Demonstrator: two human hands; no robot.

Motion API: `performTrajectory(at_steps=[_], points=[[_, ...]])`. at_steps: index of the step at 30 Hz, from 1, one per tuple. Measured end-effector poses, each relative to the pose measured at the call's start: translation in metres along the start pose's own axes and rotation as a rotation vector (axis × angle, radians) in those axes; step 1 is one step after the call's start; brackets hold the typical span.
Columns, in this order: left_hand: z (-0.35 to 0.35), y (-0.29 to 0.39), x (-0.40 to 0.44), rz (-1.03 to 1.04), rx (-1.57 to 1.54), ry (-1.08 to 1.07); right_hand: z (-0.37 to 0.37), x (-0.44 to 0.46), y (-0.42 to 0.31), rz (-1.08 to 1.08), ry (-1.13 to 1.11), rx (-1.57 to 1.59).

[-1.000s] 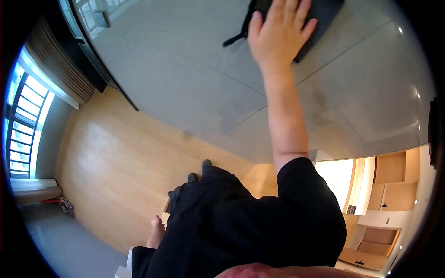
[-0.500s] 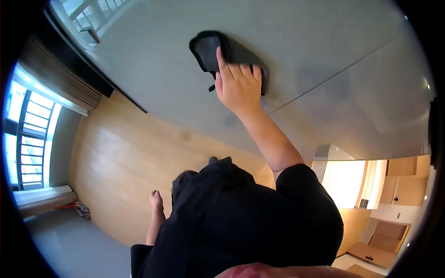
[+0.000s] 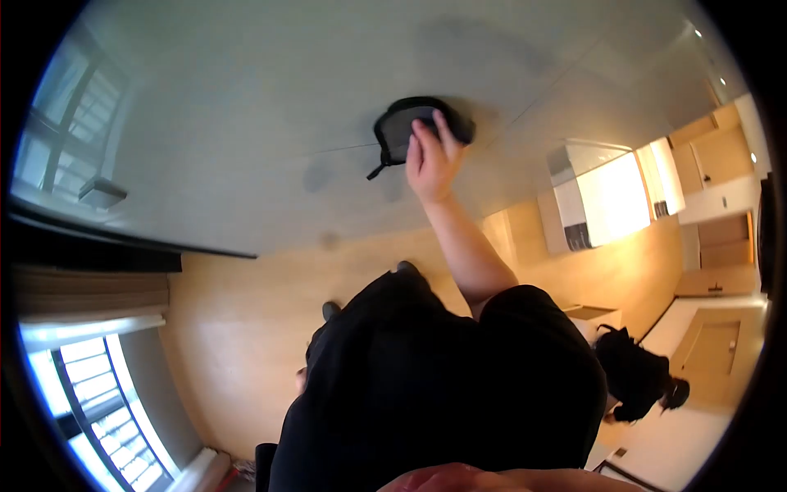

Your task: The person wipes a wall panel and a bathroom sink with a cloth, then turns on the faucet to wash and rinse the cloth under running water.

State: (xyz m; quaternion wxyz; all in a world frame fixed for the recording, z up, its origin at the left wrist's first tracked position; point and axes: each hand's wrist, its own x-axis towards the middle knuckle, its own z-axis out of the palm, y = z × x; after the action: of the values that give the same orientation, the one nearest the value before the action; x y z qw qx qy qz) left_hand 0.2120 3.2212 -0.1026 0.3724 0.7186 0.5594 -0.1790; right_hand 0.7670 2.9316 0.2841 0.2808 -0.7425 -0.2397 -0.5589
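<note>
In the upper middle of the head view, a dark grey pad [image 3: 399,138] with black edging lies against a glossy grey surface [image 3: 246,98]. A short black tab [image 3: 375,172] hangs from its lower corner. My right hand [image 3: 433,164] grips the pad, thumb and fingers bent over its face; some fingertips blur or hide against it. My left hand [image 3: 302,379] hangs low at my side, mostly covered by my black clothing, so its fingers cannot be made out. Nothing shows in it.
A small box-like fitting [image 3: 102,193] juts out at the left. Barred windows [image 3: 115,410] and a curtain [image 3: 98,295] are lower left. Wooden floor [image 3: 238,328] lies below. At right stand a lit white unit [image 3: 602,201] and another person [image 3: 635,369] in black.
My right hand and the pad sit farther right and slightly lower in view, fingers more bent. The whole view has turned, bringing another person in at right. My left hand is now mostly hidden.
</note>
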Motion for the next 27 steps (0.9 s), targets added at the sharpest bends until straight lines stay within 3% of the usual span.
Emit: performTrajectory(at_steps=[2,4,6,7,8,10,12,16,18,23,26,27], points=[[-0.073,0.020,0.025,-0.059,-0.096,-0.071,0.007,0.022,-0.004,-0.061,0.113,-0.096],[-0.117,0.004,0.069,-0.292,-0.436,0.044,0.016,0.005,-0.003,0.167,0.186,0.036],[-0.179,0.048,0.059,-0.407,-0.568,0.167,0.016,0.010,-0.027,0.196,0.206,-0.090],[-0.186,0.046,0.074,-0.423,-0.729,0.201,0.017,0.001,-0.036,0.407,0.131,-0.030],[-0.194,0.043,0.092,-0.410,-0.713,0.195,0.016,-0.010,-0.047,0.619,0.057,0.033],[-0.208,0.037,0.132,-0.331,-0.513,0.064,0.011,0.005,-0.070,0.698,0.064,0.096],[-0.206,0.054,0.146,-0.291,-0.500,0.103,0.004,0.027,-0.086,1.121,-0.170,0.309],[-0.178,0.102,0.142,-0.301,-0.628,0.070,0.008,0.051,-0.093,1.288,-0.104,0.667],[-0.164,0.107,0.149,-0.128,-0.467,-0.088,0.014,0.044,-0.087,1.350,-0.067,0.683],[-0.124,0.117,0.142,0.229,0.127,-0.008,0.004,0.045,-0.081,1.428,-0.067,0.742],[-0.114,0.100,0.139,0.251,0.188,0.029,0.005,0.060,-0.080,1.388,-0.129,0.649],[-0.121,0.102,0.136,0.225,0.248,-0.074,0.006,0.060,-0.076,1.368,-0.166,0.627]])
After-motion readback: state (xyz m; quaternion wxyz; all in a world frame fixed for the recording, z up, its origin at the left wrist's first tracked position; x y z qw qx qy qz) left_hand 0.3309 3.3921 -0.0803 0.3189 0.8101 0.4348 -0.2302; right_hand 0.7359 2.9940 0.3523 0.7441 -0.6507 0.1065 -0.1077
